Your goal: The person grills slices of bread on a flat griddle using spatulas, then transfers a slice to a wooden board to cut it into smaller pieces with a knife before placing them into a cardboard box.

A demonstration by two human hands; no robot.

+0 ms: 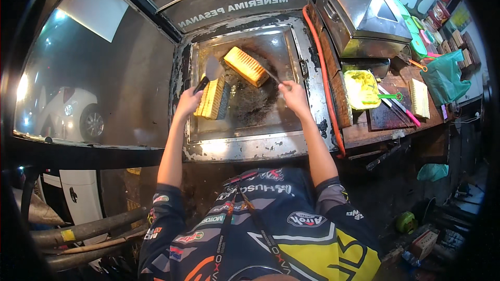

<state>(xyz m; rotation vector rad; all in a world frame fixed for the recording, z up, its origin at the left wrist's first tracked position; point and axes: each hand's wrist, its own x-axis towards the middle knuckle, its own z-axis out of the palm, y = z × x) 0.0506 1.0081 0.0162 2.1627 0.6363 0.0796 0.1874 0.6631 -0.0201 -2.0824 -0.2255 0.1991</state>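
printed jersey [271,229] below, hands [188,101] [293,96] working spatulas at toasted bread [246,66].

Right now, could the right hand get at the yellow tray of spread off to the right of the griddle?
Probably yes. The right hand is over the griddle holding a thin tool, and the yellow tray sits just past the orange hose, with nothing tall between.

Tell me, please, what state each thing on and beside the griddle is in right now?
left hand: gripping a spatula, blade raised.
right hand: holding a thin tool against the far loaf.
near bread loaf: standing on edge on the griddle.
far bread loaf: lying flat, browned top.
steel box: lid shut.
yellow tub: open, filled.
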